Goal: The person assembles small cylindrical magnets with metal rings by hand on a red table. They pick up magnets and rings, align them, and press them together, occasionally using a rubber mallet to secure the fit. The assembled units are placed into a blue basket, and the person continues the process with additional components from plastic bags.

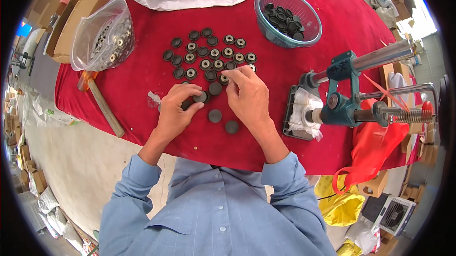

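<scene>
Between the thumb and fingers of my left hand (172,111) is a round black cap (200,97), its smooth face turned up. My right hand (249,95) has its thumb and forefinger pinched at a black cap with a metal bearing (223,79) on the near side of the group; the fingers partly cover it. Several black caps (178,73) lie spread over the red cloth (152,32) beyond my hands, hollow side up, and many have a silvery bearing (190,57) seated in them. Nearer to me, two caps (215,115) lie smooth side up.
A clear bag of bearings (102,37) and a hammer (105,106) are at the left. At the far side are a white sack (190,3) of black caps and a blue-tinted bowl (288,42) of caps. A green hand press (342,89) stands right, beside a red bag (380,146).
</scene>
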Demonstrator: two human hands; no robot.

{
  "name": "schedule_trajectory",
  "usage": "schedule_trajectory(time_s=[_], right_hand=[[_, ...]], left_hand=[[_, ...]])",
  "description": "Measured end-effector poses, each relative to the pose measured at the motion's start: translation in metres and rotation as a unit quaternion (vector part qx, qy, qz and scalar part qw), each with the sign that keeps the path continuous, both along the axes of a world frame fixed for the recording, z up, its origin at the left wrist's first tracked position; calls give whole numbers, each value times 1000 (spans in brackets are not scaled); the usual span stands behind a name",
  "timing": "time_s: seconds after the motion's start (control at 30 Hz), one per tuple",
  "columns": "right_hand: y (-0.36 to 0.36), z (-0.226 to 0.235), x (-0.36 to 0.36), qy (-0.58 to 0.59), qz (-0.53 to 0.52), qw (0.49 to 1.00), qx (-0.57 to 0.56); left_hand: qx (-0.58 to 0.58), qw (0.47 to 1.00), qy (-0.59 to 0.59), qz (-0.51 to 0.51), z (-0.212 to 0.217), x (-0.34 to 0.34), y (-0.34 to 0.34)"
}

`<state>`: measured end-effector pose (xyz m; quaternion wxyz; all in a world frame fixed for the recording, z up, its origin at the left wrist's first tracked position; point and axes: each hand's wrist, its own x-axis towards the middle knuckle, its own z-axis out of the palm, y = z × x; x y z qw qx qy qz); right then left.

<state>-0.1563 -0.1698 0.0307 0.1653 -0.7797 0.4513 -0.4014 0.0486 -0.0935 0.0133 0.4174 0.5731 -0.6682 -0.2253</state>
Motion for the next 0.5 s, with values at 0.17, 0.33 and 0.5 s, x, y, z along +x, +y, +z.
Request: schedule_trajectory(time_s=[0.17,0.33,0.5], right_hand=[[-4,-4,3,14,5,1000,3],[-12,-8,21,132,5,991,-35],[-14,-9,39,242,1,970,-35]], left_hand=[[8,998,33,50,-1,5,0],[-49,997,-50,16,-2,0,-1],[-85,988,-132,-8,-9,-6,-7]])
